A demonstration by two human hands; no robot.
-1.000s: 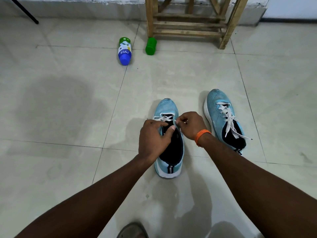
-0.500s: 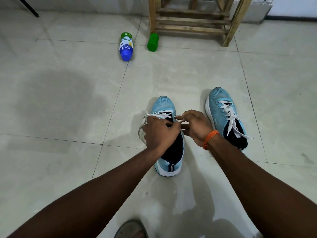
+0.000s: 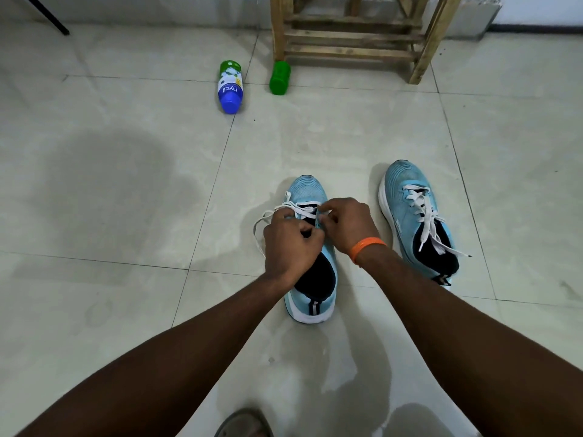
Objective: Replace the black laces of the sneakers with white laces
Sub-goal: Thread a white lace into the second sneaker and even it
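Note:
Two light blue sneakers stand on the tiled floor. The left sneaker [image 3: 310,190] has a white lace [image 3: 268,214] through its front eyelets, with a loose loop trailing off to its left. My left hand [image 3: 291,244] is closed on this lace over the tongue. My right hand [image 3: 347,223], with an orange wristband, pinches the lace at the shoe's right eyelets. The right sneaker [image 3: 407,181] is fully laced in white [image 3: 424,217], its ends lying loose. No black lace is visible.
A blue and white bottle [image 3: 230,86] and a green container [image 3: 279,77] lie on the floor beyond the shoes. A wooden stool [image 3: 353,36] stands at the back by the wall. A sandal toe [image 3: 244,424] shows at the bottom edge.
The white lace has been drawn out to the left of the left sneaker, forming a loose loop. Both hands have stayed over the eyelets, with my right hand shifted slightly forward.

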